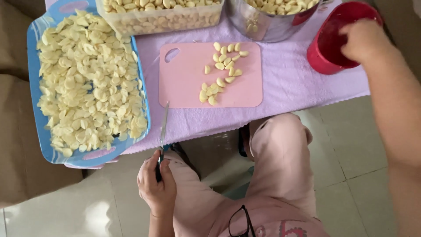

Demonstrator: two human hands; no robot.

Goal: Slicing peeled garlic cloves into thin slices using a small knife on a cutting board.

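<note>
On pink board: garlic cloves, knife nr edge.

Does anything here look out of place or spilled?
Mostly tidy. The blue tray juts past the table edge, heaped with garlic slices. The left hand holds the knife off the pink board. Nothing spilled.
</note>
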